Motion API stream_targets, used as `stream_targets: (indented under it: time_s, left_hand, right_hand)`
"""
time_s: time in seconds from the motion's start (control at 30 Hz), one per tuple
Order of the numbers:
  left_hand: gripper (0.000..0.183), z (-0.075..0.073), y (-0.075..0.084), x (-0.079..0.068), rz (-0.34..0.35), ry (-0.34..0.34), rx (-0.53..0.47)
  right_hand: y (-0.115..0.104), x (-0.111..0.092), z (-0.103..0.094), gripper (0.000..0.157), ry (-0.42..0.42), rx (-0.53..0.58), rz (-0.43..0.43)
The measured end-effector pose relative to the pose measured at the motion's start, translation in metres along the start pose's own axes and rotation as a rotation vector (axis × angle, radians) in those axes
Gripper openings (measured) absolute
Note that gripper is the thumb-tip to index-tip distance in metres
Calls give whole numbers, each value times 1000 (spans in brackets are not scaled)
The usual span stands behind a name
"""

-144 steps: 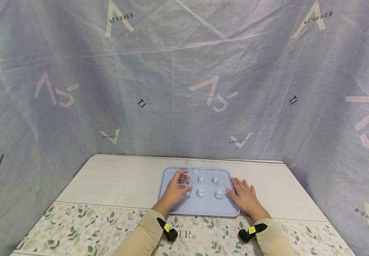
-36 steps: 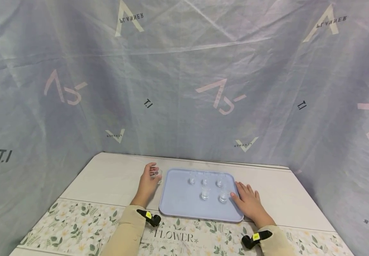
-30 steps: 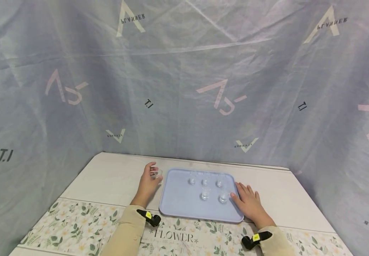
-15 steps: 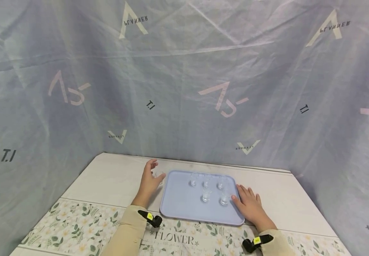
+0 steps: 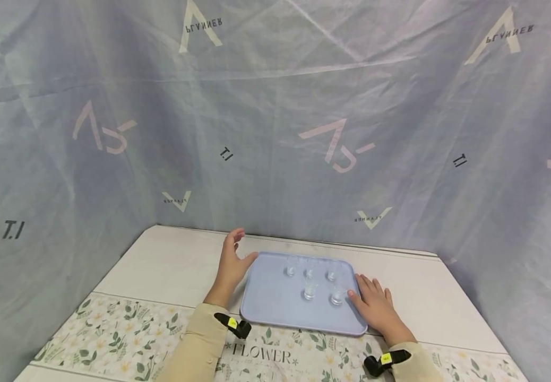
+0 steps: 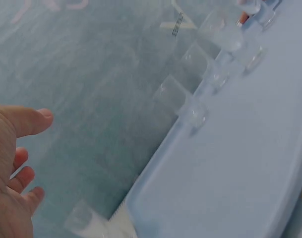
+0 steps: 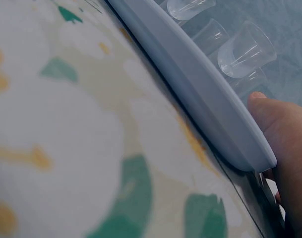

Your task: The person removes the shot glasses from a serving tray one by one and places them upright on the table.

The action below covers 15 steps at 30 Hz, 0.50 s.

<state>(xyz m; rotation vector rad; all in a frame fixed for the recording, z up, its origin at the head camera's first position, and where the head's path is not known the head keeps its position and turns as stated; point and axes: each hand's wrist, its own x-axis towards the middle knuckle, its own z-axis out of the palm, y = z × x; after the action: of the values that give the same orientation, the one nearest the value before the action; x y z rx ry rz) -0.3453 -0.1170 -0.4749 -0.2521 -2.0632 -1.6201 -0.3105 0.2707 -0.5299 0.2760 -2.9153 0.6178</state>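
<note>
My left hand (image 5: 233, 265) is raised just off the left side of the pale blue tray (image 5: 275, 313), thumb and fingers spread with nothing between them. Below it in the left wrist view, a small clear shot glass (image 6: 87, 220) stands outside the tray; in the head view the hand hides it. Several similar glasses remain on the tray: a back row with a left glass (image 5: 291, 268), and a front pair, the left one (image 5: 309, 291) and the right one (image 5: 337, 295). My right hand (image 5: 376, 306) rests along the tray's right edge, its thumb over the rim close to the front right glass.
The tray lies on a white tabletop (image 5: 170, 260) with a floral printed strip (image 5: 127, 339) along the front. A grey-blue cloth (image 5: 256, 201) hangs behind and at both sides.
Earlier my left hand gripped the front left glass on the tray, then carried it left off the tray. Since half a second ago it has released it and risen. The right hand stays put.
</note>
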Motion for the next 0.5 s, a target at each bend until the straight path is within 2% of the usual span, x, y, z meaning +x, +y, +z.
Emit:
stream_targets:
  time_s: [0.27, 0.5]
  left_hand:
    - [73, 30, 14, -2, -12, -67, -51]
    - [73, 59, 13, -1, -59, -122, -83]
  right_hand:
    - [1, -1, -2, 73, -21, -16, 6]
    - [1, 0, 0, 73, -8, -12, 13]
